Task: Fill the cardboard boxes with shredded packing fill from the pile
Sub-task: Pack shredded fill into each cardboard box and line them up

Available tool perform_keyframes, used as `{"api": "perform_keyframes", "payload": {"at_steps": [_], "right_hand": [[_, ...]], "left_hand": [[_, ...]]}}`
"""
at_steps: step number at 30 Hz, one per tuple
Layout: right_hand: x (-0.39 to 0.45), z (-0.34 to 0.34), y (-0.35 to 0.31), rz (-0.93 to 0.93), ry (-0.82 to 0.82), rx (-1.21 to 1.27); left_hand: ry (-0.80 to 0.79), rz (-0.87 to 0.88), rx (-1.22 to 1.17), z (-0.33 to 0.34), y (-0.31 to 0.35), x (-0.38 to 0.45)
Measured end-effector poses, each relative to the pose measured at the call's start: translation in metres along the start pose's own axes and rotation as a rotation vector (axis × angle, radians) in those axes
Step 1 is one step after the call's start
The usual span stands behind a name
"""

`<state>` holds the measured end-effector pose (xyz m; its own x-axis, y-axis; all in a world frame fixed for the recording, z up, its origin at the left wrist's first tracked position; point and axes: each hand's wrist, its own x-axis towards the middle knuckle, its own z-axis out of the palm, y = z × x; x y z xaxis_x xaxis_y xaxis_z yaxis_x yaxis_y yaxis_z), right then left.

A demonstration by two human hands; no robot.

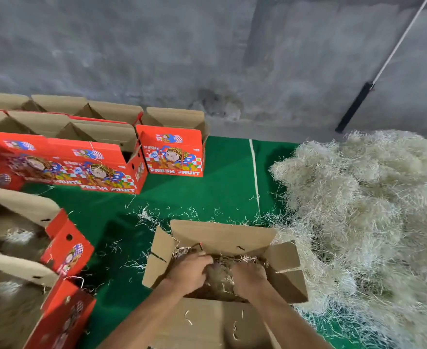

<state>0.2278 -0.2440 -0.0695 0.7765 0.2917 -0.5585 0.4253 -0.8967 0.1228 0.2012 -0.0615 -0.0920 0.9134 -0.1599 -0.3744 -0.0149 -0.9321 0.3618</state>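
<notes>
My left hand point(191, 272) and right hand point(249, 279) clutch fill point(220, 273) together inside the open box point(222, 235), beside the pile point(363, 210)

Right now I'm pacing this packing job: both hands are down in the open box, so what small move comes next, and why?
Probably press the fill down and spread it toward the box's corners. The left hand and right hand are bunched over one clump mid-box, while the left corner holds only thin strands. The pile lies just right for another handful afterward.

Packing room: fruit boxes point(173, 152), concrete wall point(157, 46)
</notes>
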Motion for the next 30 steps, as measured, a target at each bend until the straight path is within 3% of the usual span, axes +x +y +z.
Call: {"api": "perform_keyframes", "payload": {"at_steps": [2,4,10,14,18,21,24,27,30], "right_hand": [[0.006,-0.006,-0.007,-0.11,0.097,0.033],[0.007,-0.01,-0.014,-0.171,0.097,0.036],[0.027,0.022,-0.012,-0.187,-0.307,-0.03],[0.032,0.026,0.004,-0.086,-0.305,-0.202],[0.033,0.03,0.005,-0.066,-0.256,-0.215],[0.029,0.024,0.002,-0.069,-0.137,-0.068],[0.021,0.007,-0.008,-0.21,0.012,0.13],[0.014,-0.005,-0.036,-0.316,0.063,0.256],[0.007,-0.003,-0.055,-0.299,-0.015,0.196]], "left_hand": [[-0.017,0.048,-0.058,-0.002,0.002,0.0],[-0.131,0.017,0.008,-0.002,0.006,0.002],[-0.458,-0.017,0.34,0.007,0.005,0.011],[-0.492,-0.033,0.594,0.0,-0.006,0.013],[-0.455,0.021,0.759,0.001,0.0,0.005],[-0.303,0.043,0.61,-0.001,0.01,-0.004],[-0.122,-0.101,0.413,-0.012,0.019,-0.008],[-0.173,-0.213,0.399,-0.018,0.025,-0.012],[-0.173,-0.097,0.318,-0.009,0.018,-0.017]]}}
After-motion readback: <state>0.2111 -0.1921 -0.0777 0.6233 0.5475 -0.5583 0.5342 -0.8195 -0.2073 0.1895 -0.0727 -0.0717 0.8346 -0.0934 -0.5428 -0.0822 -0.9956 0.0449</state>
